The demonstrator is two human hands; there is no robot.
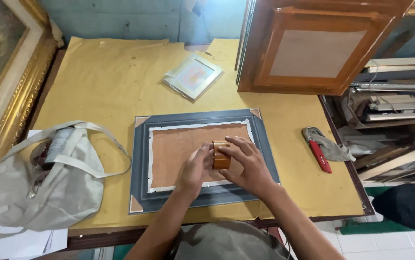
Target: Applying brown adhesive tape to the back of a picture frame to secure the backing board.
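— While both hands meet above the near edge of the counter (284, 110), what's in them?

— A roll of brown tape (220, 155). The left hand (195, 168) and right hand (247, 163) both grip it, over the grey picture frame (142, 163) lying face down.

— Around it?

— A cloth bag (48, 183) at the near left corner, a red cutter (319, 155) by the right edge, and a small white frame (193, 77) towards the far edge.
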